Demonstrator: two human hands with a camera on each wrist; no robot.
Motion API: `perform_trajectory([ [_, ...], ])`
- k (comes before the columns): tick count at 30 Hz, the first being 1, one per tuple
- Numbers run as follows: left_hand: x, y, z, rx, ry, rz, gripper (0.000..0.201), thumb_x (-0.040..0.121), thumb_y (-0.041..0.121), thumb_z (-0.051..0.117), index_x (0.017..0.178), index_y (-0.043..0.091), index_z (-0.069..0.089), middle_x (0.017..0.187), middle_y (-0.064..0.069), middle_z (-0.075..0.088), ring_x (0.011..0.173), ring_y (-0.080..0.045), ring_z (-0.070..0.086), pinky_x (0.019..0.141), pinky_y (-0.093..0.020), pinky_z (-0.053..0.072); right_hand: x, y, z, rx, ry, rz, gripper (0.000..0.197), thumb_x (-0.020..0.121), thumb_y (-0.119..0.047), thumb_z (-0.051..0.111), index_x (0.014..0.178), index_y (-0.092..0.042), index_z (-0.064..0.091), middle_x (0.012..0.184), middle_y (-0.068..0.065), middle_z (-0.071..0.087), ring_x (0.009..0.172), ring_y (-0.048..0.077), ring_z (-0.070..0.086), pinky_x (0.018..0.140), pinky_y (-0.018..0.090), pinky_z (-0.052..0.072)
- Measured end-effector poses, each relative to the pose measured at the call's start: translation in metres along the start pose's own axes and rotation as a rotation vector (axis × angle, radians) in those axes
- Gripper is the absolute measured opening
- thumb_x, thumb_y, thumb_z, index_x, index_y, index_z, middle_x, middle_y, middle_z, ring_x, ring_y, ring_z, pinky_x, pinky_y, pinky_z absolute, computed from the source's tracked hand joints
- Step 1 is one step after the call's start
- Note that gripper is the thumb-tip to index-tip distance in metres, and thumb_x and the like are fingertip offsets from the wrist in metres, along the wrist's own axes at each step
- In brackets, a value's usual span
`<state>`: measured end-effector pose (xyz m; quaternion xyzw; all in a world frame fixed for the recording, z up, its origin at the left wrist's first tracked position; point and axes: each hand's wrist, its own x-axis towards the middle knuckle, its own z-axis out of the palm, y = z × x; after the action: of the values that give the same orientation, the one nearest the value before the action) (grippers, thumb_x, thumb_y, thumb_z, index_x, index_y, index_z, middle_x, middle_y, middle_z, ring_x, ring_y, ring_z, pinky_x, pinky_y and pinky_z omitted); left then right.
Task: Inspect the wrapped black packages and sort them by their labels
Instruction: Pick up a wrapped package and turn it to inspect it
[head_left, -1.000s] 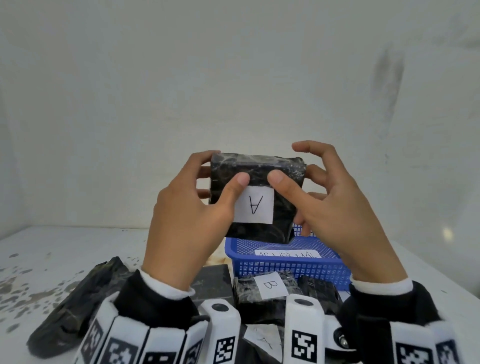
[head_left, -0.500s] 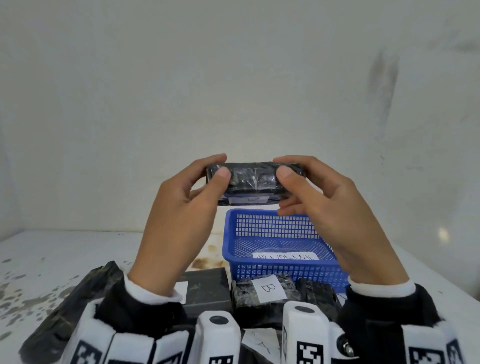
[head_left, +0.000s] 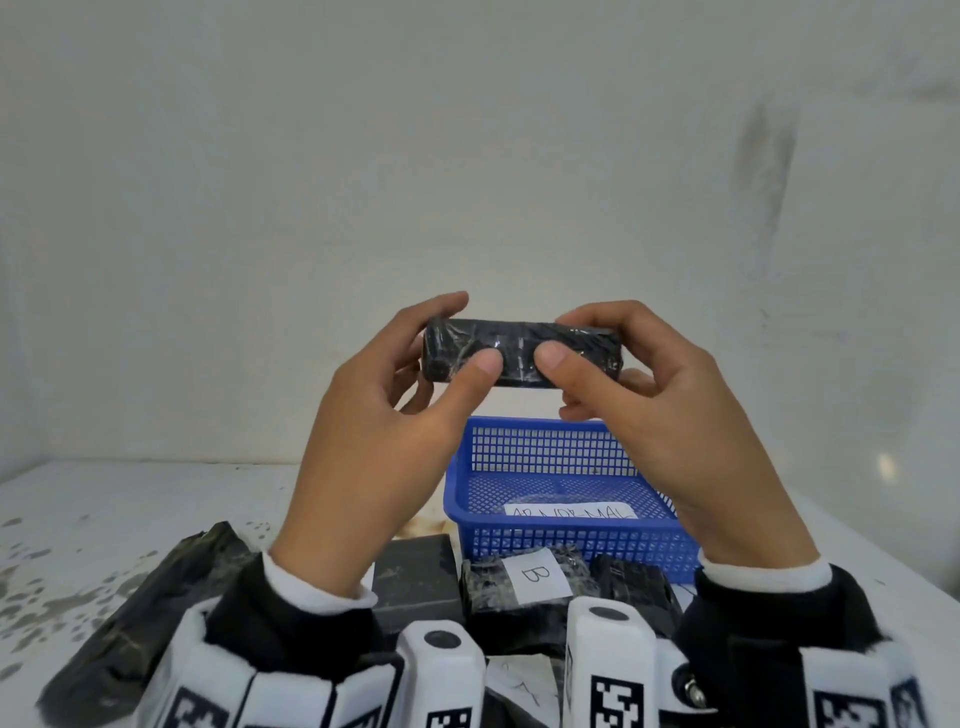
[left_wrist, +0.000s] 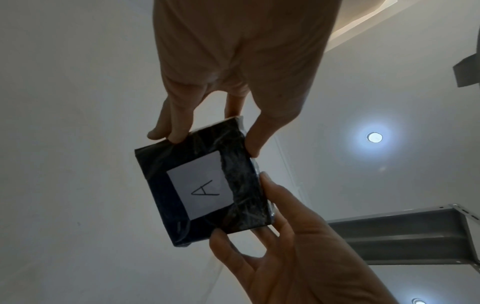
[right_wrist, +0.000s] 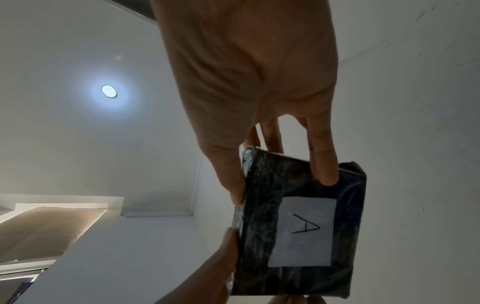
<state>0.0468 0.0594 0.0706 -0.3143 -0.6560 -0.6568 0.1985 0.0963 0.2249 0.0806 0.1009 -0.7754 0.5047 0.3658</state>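
Above the blue basket (head_left: 566, 499): black film-wrapped package (head_left: 522, 352), "A" label underneath, gripped edge-on between left hand (head_left: 384, 441) and right hand (head_left: 670, 431).

The held package (head_left: 522, 353) is glossy black under clear film, with streaky pale reflections; its label (left_wrist: 201, 186) is white with a black handwritten A. At 6 o'clock from it the basket (head_left: 563, 499) is bright blue mesh (a white slip with dark lettering lies inside). Below it, the B package (head_left: 493, 587) is black with a white label. The table (head_left: 104, 519) is white, speckled grey; the wrist bands (head_left: 615, 670) white with black square codes
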Motion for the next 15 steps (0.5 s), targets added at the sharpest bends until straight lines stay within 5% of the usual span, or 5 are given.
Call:
perform_trajectory([
  [5,0.000,0.000,0.003,-0.066,-0.002,-0.078,0.029,0.080,0.050,0.059,0.096,0.031,0.073,0.090,0.011,0.075,0.089,-0.005,0.070,0.071,-0.020,0.056,0.001,0.004,-0.004,0.016,-0.030,-0.005,0.020,0.079,-0.033,0.078,0.096,-0.038,0.069,0.108,-0.022,0.071,0.087,0.006,0.070,0.076,0.020,0.056],
  [7,0.001,-0.003,0.001,-0.115,0.021,-0.100,0.020,0.085,0.042,0.066,0.096,0.026,0.072,0.096,0.004,0.074,0.092,-0.014,0.071,0.071,-0.028,0.059,0.001,0.003,-0.004,0.050,-0.032,-0.019,0.022,0.078,-0.030,0.079,0.096,-0.037,0.069,0.119,-0.025,0.067,0.093,0.005,0.069,0.077,0.019,0.056],
  [9,0.002,-0.006,-0.004,-0.119,0.022,-0.126,0.034,0.077,0.041,0.077,0.108,0.031,0.066,0.111,0.000,0.071,0.101,-0.018,0.069,0.085,-0.036,0.056,0.001,0.003,-0.002,0.078,-0.028,-0.018,0.031,0.078,-0.041,0.075,0.108,-0.042,0.067,0.129,-0.025,0.062,0.096,0.008,0.069,0.078,0.021,0.055],
  [12,0.002,-0.005,-0.007,-0.107,-0.019,-0.161,0.064,0.074,0.036,0.078,0.132,0.039,0.049,0.121,0.000,0.066,0.103,-0.010,0.068,0.086,-0.025,0.052,0.001,0.004,0.000,0.048,-0.031,-0.047,0.061,0.086,-0.039,0.072,0.136,-0.059,0.044,0.144,-0.032,0.046,0.106,0.012,0.068,0.090,0.034,0.057],
  [15,0.002,-0.004,-0.004,-0.112,-0.035,-0.129,0.058,0.083,0.024,0.070,0.135,0.034,0.048,0.113,0.005,0.068,0.088,-0.002,0.070,0.067,-0.012,0.052,0.000,0.003,0.000,0.066,-0.004,-0.014,0.084,0.083,-0.039,0.074,0.146,-0.062,0.024,0.151,-0.028,0.033,0.094,-0.017,0.062,0.082,0.012,0.053],
])
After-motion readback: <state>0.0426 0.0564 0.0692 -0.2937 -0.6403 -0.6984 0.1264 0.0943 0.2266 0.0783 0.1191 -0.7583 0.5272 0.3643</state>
